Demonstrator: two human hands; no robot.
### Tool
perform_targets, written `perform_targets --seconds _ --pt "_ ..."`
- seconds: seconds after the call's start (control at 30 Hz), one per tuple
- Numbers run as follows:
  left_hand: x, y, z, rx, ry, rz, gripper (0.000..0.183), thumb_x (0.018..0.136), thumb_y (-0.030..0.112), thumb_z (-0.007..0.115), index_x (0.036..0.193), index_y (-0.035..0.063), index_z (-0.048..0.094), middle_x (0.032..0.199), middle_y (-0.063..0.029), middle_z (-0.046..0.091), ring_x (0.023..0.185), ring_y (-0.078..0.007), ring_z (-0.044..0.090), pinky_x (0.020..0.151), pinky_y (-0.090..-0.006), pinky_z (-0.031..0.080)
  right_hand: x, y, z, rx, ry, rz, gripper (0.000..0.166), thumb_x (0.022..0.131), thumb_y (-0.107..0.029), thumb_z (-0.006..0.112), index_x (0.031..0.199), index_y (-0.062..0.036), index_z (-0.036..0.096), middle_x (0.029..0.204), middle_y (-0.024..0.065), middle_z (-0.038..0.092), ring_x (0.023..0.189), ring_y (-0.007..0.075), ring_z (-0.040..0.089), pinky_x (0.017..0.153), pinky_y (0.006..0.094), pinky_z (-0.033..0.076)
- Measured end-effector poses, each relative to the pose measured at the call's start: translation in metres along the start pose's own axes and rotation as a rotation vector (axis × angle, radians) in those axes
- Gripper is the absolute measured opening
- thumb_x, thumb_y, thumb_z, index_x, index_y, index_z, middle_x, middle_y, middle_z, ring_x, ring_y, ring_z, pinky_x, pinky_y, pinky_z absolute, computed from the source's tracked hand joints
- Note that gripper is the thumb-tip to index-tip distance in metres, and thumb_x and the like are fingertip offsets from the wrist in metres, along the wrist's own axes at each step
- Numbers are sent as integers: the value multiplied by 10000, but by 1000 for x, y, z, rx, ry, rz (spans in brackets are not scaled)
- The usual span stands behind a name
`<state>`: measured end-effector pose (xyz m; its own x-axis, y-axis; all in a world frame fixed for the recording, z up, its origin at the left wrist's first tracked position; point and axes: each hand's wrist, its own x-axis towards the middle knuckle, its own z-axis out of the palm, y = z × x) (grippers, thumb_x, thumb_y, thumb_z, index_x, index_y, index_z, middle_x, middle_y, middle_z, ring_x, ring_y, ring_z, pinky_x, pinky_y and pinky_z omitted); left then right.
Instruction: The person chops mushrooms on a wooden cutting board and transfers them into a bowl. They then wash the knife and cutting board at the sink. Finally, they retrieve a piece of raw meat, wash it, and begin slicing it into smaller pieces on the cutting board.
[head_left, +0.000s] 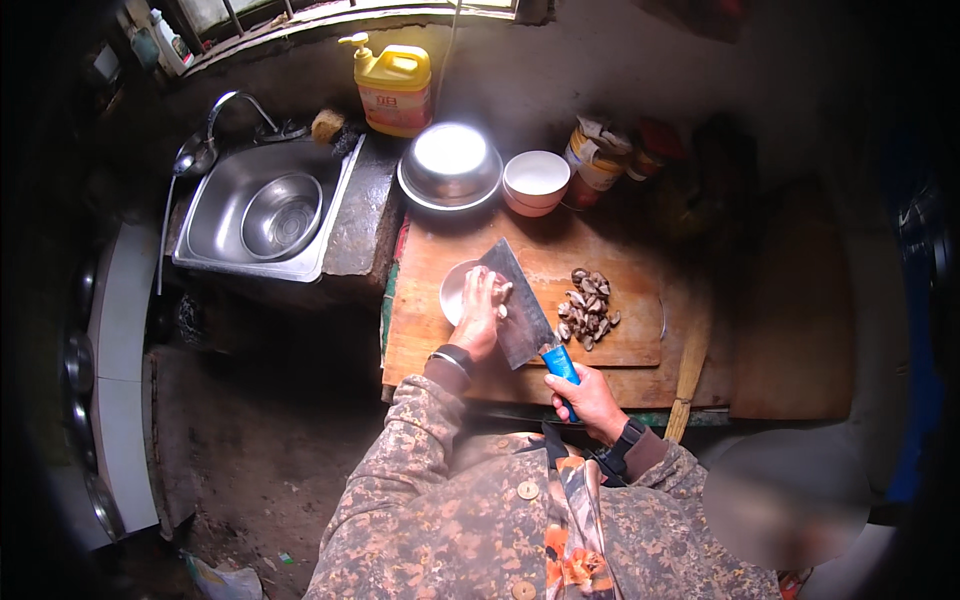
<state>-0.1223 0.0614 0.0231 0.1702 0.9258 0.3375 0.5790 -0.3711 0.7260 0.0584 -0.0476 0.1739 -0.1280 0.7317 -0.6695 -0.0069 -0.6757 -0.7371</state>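
Observation:
My right hand (591, 397) grips the blue handle of a cleaver (520, 307), whose broad blade slants up and left across the edge of a wooden cutting board (637, 349). Beside the blade, over a white bowl (451, 296), is my left hand (480, 307). Its fingers are curled about a few pale mushroom pieces (504, 296) against the blade; the hand hides part of the bowl. A heap of sliced mushrooms (589, 307) lies on the cutting board, to the right of the cleaver.
Behind the board stand an upturned metal basin (450, 169), stacked pinkish bowls (536, 184) and a yellow pump jug (394, 90). At left, a steel sink (202, 225) holds a metal bowl (283, 217). A straw whisk (688, 375) lies at the table's right front.

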Motion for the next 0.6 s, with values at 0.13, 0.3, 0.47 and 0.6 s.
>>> perform_targets --seconds 0.13,0.3,0.47,0.6 --pt "2 -12 9 -667 -27 -366 528 807 -46 469 1306 65 335 1368 -183 253 1252 -303 322 1024 -382 321 -3 -2 2 -86 51 -16 162 865 -167 599 866 -44 494 576 11 518 419 65 461 387 197 351" --pt "4 -23 4 -554 -34 -450 432 819 -43 433 1238 57 400 1382 -192 259 1220 -312 367 1000 -355 355 -4 -4 1 -124 70 -56 176 853 -176 604 864 -50 482 570 -4 503 420 51 453 372 194 344" --pt "6 -8 -28 -121 176 -143 351 760 -79 488 1070 72 554 1184 -167 489 1114 -325 459 950 -369 389 -3 -4 3 -106 64 -66 169 862 -174 602 863 -44 494 567 0 509 420 53 456 383 191 342" --pt "3 41 -54 -41 59 69 219 772 47 563 989 74 565 964 -144 519 926 -330 513 802 -394 430 0 -3 3 -84 50 -80 180 857 -187 607 865 -44 499 567 0 511 419 54 462 377 192 351"
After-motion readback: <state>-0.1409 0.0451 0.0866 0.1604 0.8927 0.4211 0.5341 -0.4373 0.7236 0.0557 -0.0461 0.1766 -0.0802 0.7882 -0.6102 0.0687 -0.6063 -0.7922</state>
